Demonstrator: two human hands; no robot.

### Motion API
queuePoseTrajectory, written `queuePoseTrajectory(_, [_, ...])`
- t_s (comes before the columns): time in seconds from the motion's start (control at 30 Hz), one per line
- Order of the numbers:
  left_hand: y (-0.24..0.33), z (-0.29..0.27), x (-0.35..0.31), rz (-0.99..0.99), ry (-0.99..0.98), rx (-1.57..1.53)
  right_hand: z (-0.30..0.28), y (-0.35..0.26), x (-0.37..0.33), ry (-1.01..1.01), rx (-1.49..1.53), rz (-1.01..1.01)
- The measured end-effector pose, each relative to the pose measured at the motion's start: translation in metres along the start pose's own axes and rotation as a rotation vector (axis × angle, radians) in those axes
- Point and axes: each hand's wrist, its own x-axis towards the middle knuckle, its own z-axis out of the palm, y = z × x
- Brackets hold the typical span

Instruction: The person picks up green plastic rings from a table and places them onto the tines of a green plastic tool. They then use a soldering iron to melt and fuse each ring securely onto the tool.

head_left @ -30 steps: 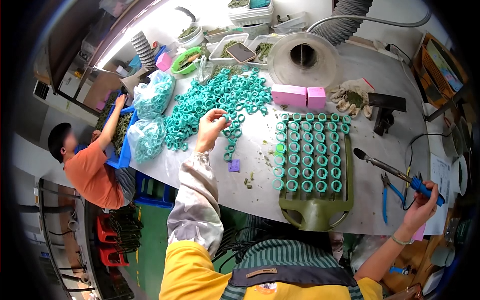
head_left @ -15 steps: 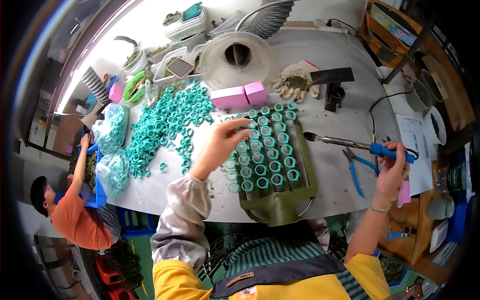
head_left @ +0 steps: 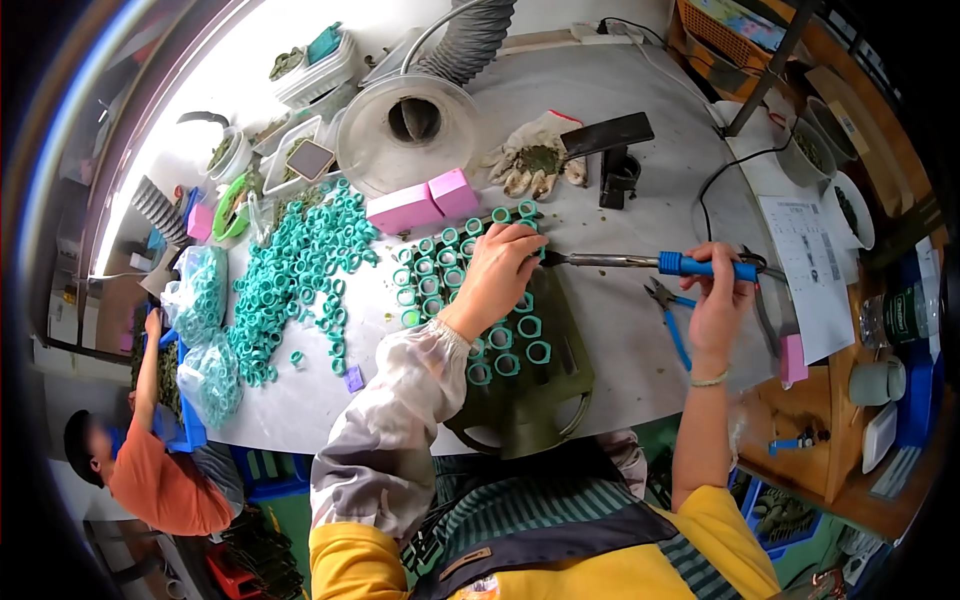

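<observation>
My left hand (head_left: 500,270) reaches over the rows of teal rings (head_left: 430,285) set on a green rack (head_left: 520,415). Its fingers are bent together near the far right rings, and what they may hold is hidden. In my right hand (head_left: 718,315) is the blue handle of a soldering iron (head_left: 620,261). The iron's long metal shaft points left, with its dark tip beside my left fingertips, at the rack's right side. Whether tip and ring touch I cannot tell.
Loose teal rings (head_left: 290,270) are heaped left of the rack, beside bagged rings (head_left: 205,290). Pink blocks (head_left: 405,207), a clear funnel (head_left: 370,150), a soiled glove (head_left: 540,150) and a black stand (head_left: 615,175) lie beyond. Blue-handled pliers (head_left: 672,325) rest at right. A co-worker (head_left: 165,475) is far left.
My left hand has moved right and down onto the rings. The soldering iron has come left, its tip now at my left fingers. A small purple piece now shows on the table.
</observation>
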Motion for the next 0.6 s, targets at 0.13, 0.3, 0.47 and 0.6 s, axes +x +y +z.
queuePoseTrajectory(0.13, [-0.008,-0.002,-0.004,0.007,-0.003,-0.004,0.009,0.001,-0.002,-0.023,-0.017,0.003])
queuePoseTrajectory(0.3, [-0.006,-0.002,-0.005,0.042,0.003,-0.013,-0.025,-0.019,-0.001,0.054,-0.097,-0.045])
queuePoseTrajectory(0.47, [-0.034,-0.066,-0.034,-0.266,0.259,-0.320,-0.047,-0.020,0.002,0.065,0.004,-0.027])
queuePoseTrajectory(0.6, [-0.091,-0.153,-0.134,-0.566,0.168,0.358,-0.046,-0.029,-0.004,0.087,0.002,0.013])
